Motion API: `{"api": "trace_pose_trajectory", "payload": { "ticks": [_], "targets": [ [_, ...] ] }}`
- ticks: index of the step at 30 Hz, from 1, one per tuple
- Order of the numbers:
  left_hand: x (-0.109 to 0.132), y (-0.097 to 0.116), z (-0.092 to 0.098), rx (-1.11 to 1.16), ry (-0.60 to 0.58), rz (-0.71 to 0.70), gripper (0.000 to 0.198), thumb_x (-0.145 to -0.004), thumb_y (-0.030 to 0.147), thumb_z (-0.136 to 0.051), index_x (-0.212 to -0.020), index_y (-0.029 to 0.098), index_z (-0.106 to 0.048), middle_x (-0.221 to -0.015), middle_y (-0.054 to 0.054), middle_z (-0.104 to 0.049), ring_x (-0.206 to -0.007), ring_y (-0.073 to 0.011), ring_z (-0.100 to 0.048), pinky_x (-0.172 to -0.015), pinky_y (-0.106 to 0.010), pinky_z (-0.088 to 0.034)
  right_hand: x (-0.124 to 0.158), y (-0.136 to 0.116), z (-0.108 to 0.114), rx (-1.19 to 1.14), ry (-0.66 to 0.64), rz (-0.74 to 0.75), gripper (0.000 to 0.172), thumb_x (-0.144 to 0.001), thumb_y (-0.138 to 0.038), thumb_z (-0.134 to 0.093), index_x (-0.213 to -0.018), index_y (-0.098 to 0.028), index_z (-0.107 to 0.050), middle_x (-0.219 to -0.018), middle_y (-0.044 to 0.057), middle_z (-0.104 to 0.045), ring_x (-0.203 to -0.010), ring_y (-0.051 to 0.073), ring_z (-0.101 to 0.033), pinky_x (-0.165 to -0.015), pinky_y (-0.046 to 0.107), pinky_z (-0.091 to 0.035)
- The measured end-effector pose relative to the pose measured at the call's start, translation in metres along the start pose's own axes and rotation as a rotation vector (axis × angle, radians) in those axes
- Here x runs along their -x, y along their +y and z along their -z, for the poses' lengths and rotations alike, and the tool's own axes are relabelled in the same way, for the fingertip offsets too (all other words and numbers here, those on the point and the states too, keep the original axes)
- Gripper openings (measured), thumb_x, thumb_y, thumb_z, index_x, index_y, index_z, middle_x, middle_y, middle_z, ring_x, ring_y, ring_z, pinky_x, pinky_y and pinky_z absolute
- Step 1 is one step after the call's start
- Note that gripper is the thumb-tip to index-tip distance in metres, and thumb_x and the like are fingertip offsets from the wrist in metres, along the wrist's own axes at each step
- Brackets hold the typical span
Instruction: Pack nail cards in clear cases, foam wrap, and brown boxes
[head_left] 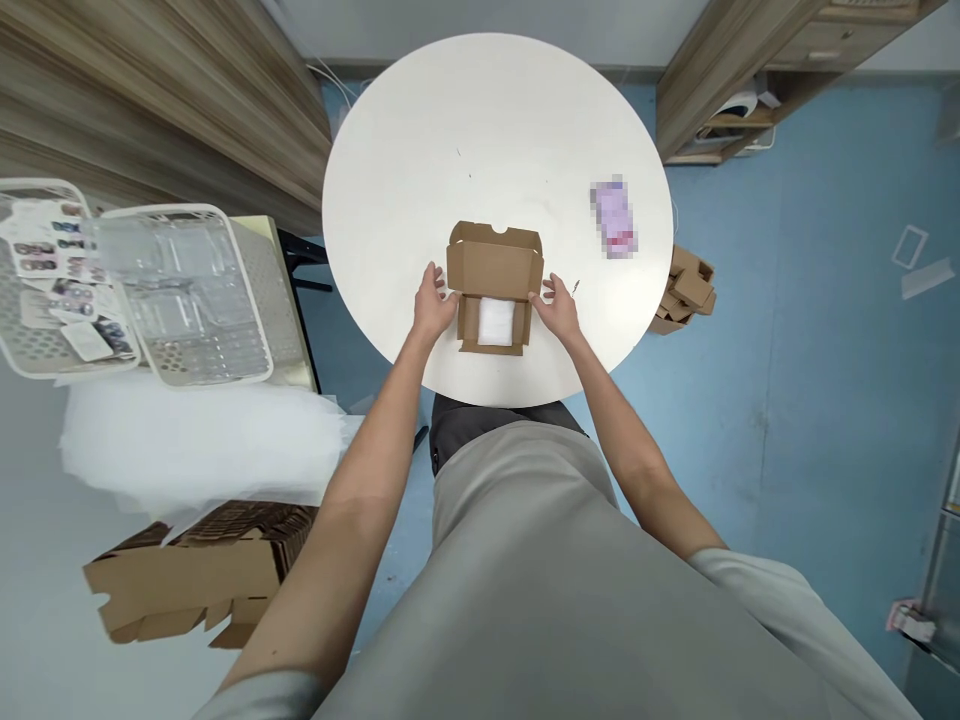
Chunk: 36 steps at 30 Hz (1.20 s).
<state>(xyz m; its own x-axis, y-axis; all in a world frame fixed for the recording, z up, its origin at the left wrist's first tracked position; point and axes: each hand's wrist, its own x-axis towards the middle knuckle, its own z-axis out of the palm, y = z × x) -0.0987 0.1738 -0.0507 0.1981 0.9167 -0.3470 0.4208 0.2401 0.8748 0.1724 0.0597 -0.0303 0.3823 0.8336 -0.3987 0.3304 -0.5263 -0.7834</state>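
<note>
A small brown cardboard box (496,268) stands on the round white table (480,110) close to my body. Its lid is raised and leans toward the far side. Inside lies a white wrapped bundle (496,322), whose contents are hidden. My left hand (433,304) is at the box's left side, fingers spread and the thumb against the edge by the lid's fold. On the opposite side, my right hand (558,308) mirrors it, with fingers apart and the thumb tip at the corner of the lid.
A blurred purple item (615,217) lies on the table's right. White baskets (187,295) with clear packs and printed cards stand at left, above white sheeting (202,435) and flat cardboard boxes (187,580). Folded cardboard (688,285) sits on the floor at right, below a wooden cabinet (739,60).
</note>
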Motion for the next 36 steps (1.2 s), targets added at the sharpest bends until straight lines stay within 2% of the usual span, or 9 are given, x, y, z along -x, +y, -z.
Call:
{"api": "trace_pose_trajectory", "payload": {
  "ticks": [4, 10, 14, 18, 21, 25, 27, 31, 36],
  "targets": [
    [0.001, 0.018, 0.007, -0.004, -0.069, -0.033, 0.073, -0.091, 0.035, -0.083, -0.157, 0.016, -0.058, -0.142, -0.02, -0.072, -0.128, -0.0318, -0.07, -0.114, -0.052, -0.058, 0.002, -0.01, -0.001, -0.054, -0.054, 0.048, 0.084, -0.101, -0.067, -0.068, -0.17, -0.023, -0.046, -0.151, 0.018, -0.071, -0.125, 0.034, -0.073, -0.112, 0.054, -0.061],
    [0.043, 0.019, 0.006, -0.03, -0.09, -0.033, 0.073, -0.088, 0.023, -0.073, -0.16, 0.021, -0.057, -0.139, -0.016, -0.069, -0.112, -0.0253, -0.071, -0.101, -0.043, -0.064, 0.038, -0.014, 0.004, -0.04, -0.122, 0.106, 0.071, -0.103, -0.047, -0.067, -0.169, -0.024, -0.05, -0.138, 0.014, -0.072, -0.114, 0.029, -0.074, -0.11, 0.051, -0.065],
    [0.069, 0.008, 0.004, -0.086, -0.123, -0.067, 0.074, -0.084, 0.019, -0.071, -0.157, 0.025, -0.062, -0.142, -0.014, -0.067, -0.124, -0.0292, -0.069, -0.108, -0.046, -0.062, 0.062, -0.007, 0.006, 0.072, -0.168, 0.181, 0.058, -0.104, -0.03, -0.058, -0.162, -0.026, -0.057, -0.142, 0.014, -0.066, -0.124, 0.03, -0.07, -0.111, 0.05, -0.064],
    [0.093, 0.0, 0.005, -0.212, -0.188, -0.158, 0.073, -0.079, 0.014, -0.07, -0.152, 0.023, -0.068, -0.141, -0.015, -0.066, -0.133, -0.0338, -0.066, -0.117, -0.049, -0.056, 0.083, 0.001, 0.01, 0.337, -0.258, 0.234, 0.078, -0.095, -0.013, -0.055, -0.171, -0.024, -0.047, -0.153, 0.018, -0.061, -0.128, 0.036, -0.068, -0.105, 0.054, -0.066],
    [0.11, -0.006, 0.007, -0.273, -0.204, -0.206, 0.08, -0.08, 0.014, -0.071, -0.158, 0.026, -0.063, -0.157, -0.015, -0.059, -0.145, -0.0357, -0.058, -0.123, -0.05, -0.052, 0.096, 0.006, 0.014, 0.514, -0.306, 0.238, 0.084, -0.096, -0.013, -0.053, -0.178, -0.023, -0.035, -0.166, 0.021, -0.052, -0.133, 0.04, -0.066, -0.095, 0.053, -0.068],
    [0.131, -0.02, 0.011, -0.335, -0.241, -0.235, 0.085, -0.083, 0.012, -0.067, -0.166, 0.025, -0.055, -0.167, -0.018, -0.05, -0.156, -0.0378, -0.049, -0.13, -0.055, -0.044, 0.11, 0.015, 0.017, 0.592, -0.334, 0.238, 0.084, -0.101, -0.017, -0.053, -0.181, -0.026, -0.029, -0.173, 0.02, -0.046, -0.134, 0.039, -0.067, -0.092, 0.05, -0.069],
    [0.141, -0.03, 0.014, -0.373, -0.3, -0.225, 0.09, -0.084, 0.009, -0.062, -0.171, 0.025, -0.048, -0.171, -0.019, -0.046, -0.158, -0.0385, -0.048, -0.128, -0.058, -0.046, 0.117, 0.021, 0.018, 0.613, -0.373, 0.268, 0.084, -0.101, -0.016, -0.053, -0.181, -0.027, -0.029, -0.177, 0.019, -0.043, -0.138, 0.039, -0.066, -0.096, 0.05, -0.068],
    [0.156, -0.046, 0.016, -0.472, -0.388, -0.197, 0.1, -0.08, 0.007, -0.062, -0.176, 0.024, -0.04, -0.176, -0.022, -0.04, -0.158, -0.0436, -0.046, -0.125, -0.064, -0.048, 0.127, 0.035, 0.015, 0.676, -0.438, 0.346, 0.087, -0.099, -0.016, -0.059, -0.18, -0.024, -0.031, -0.182, 0.02, -0.037, -0.154, 0.041, -0.054, -0.118, 0.06, -0.058],
    [0.162, -0.051, 0.002, -0.455, -0.342, -0.178, 0.098, -0.08, 0.013, -0.069, -0.174, 0.021, -0.042, -0.166, -0.023, -0.052, -0.153, -0.043, -0.05, -0.128, -0.064, -0.044, 0.13, 0.041, 0.002, 0.697, -0.4, 0.361, 0.085, -0.1, -0.016, -0.06, -0.18, -0.016, -0.029, -0.177, 0.022, -0.046, -0.16, 0.04, -0.046, -0.127, 0.06, -0.05]
  ]
}}
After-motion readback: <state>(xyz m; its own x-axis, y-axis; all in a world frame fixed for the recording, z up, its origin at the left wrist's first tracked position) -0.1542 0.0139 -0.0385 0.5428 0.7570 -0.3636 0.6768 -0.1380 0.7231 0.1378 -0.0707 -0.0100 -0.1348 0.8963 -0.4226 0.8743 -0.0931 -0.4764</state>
